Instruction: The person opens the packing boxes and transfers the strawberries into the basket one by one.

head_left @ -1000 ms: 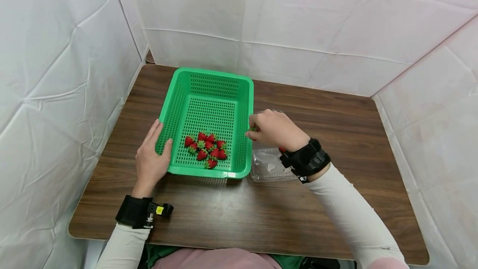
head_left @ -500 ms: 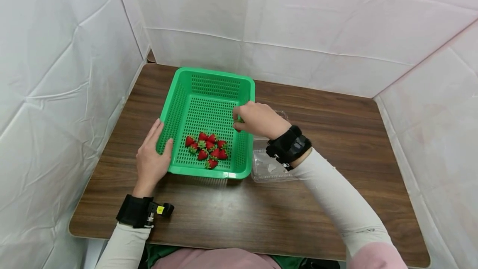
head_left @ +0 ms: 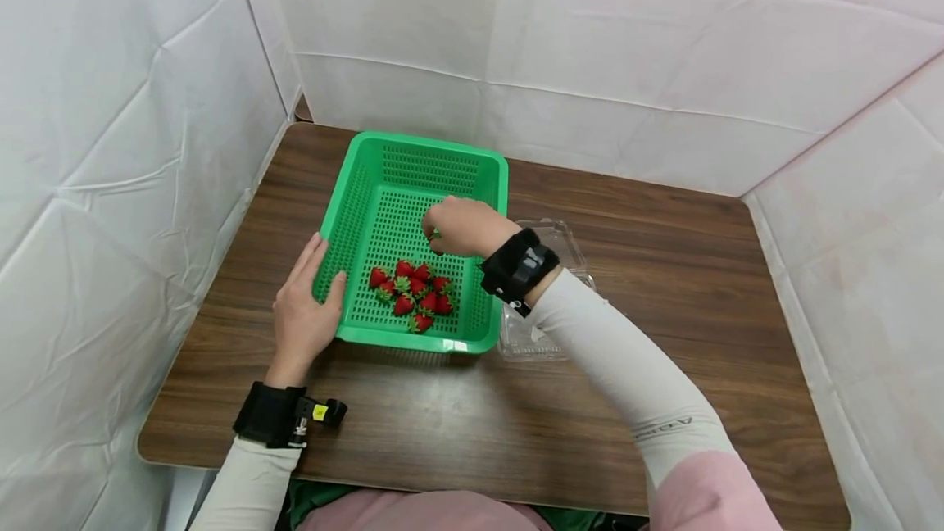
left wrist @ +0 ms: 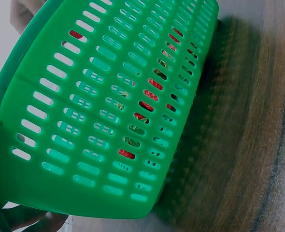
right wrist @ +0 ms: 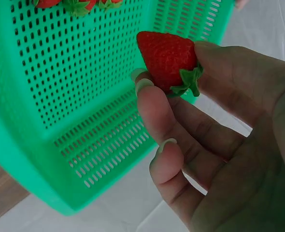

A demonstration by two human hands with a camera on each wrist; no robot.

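My right hand is over the green plastic basket, pinching a red strawberry with a leafy green cap between thumb and fingertips. The right wrist view shows it plainly; from the head, the fingers mostly hide it. Several strawberries lie grouped on the basket floor toward its near side. My left hand rests at the basket's near left corner, fingers extended along the outer left side and thumb by the front rim. Red bits show through the slotted wall in the left wrist view.
A clear plastic clamshell box lies opened out just right of the basket, partly covered by my right forearm. Brown wooden table lies under everything. White sheeting walls the back and both sides.
My right hand has moved left with the strawberry, from above the clamshell box across the basket's right rim to over its inside. The left hand stays at the corner.
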